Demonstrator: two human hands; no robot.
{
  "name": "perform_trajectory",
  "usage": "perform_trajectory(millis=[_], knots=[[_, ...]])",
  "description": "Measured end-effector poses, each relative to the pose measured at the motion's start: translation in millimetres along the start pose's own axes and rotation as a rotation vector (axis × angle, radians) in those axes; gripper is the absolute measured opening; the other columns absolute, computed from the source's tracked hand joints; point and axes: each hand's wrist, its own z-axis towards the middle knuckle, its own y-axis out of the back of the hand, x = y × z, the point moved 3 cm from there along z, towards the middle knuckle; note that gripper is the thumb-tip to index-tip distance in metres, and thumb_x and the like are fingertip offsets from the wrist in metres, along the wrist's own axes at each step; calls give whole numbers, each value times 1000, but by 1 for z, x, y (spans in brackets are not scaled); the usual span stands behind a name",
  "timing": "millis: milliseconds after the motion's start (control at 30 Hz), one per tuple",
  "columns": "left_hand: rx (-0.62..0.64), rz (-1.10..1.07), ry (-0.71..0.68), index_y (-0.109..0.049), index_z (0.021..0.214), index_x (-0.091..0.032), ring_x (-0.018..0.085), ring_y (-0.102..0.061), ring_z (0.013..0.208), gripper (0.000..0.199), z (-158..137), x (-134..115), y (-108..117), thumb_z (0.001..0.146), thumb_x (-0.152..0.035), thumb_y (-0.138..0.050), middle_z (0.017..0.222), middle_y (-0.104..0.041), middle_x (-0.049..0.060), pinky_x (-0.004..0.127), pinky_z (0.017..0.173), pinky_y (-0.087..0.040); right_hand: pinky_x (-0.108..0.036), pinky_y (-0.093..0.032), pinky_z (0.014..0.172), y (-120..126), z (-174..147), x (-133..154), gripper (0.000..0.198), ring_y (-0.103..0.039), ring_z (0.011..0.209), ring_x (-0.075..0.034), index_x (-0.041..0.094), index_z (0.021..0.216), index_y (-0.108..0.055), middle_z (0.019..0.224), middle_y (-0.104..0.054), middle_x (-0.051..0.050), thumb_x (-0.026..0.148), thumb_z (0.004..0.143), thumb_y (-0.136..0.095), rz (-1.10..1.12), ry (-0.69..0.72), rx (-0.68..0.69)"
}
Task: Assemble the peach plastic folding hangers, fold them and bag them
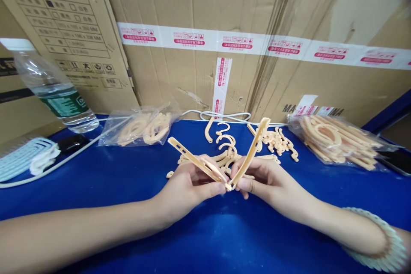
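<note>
My left hand (pixel 194 182) pinches a beige plastic hanger arm (pixel 186 154), a slotted strip that slants up to the left. Between the fingers of my right hand (pixel 261 180) is a second, curved hanger arm (pixel 253 150), tilted up to the right. The lower ends of both arms meet between my fingertips in a V; whether they are joined I cannot tell. Behind my hands lie loose hanger hooks (pixel 228 141) and more hanger arms, partly hidden by my fingers. A pile of small beige pieces (pixel 276 139) sits just beyond my right hand.
On the blue table (pixel 205 239) lie clear bags of beige parts, one at left (pixel 141 128) and one at right (pixel 337 139). A water bottle (pixel 61 94), a light-blue hairbrush (pixel 24 158) and a white cable (pixel 80 145) are at left. Cardboard boxes (pixel 192 4) wall the back.
</note>
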Motion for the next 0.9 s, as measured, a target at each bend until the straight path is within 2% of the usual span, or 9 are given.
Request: perform_trajectory(millis=[167,433,700,833,900], knots=[[-11,25,-30,-61,78,-17,12,-68,81,13,0,2,-1,77,-13,-73,81,-70,-3,25,79,-54,-22,-52,58,-1,-2,1,16,-58,64,-10,18,84,-71,76,-65,-1,35,82,-72,1,5,-32],[-20,39,6,-63,78,-16,14,-68,81,11,-2,2,0,74,-15,-74,83,-72,0,26,79,-54,-20,-57,57,-3,-5,-2,7,-62,60,-10,21,79,-74,71,-68,0,22,74,-79,111,12,-89],[-57,14,37,-57,71,-16,9,-63,69,18,-4,8,2,71,-14,-75,75,-69,-3,20,67,-49,-18,-57,55,-7,-13,-13,22,-63,56,-9,18,77,-69,73,-72,0,16,62,-86,145,-69,-193],[-51,45,49,-59,74,-15,8,-64,69,16,-3,-1,0,74,-15,-75,72,-68,-4,18,67,-49,-19,-58,55,-10,-13,-13,27,-63,56,-9,17,73,-59,71,-69,1,19,65,-85,134,-51,-204],[-66,48,87,-59,74,-15,9,-66,70,17,-2,-9,4,73,-17,-76,71,-69,-3,18,67,-50,-19,-57,51,-3,-10,-6,27,-62,54,-9,17,75,-57,71,-66,2,21,69,-83,126,-5,-201]])
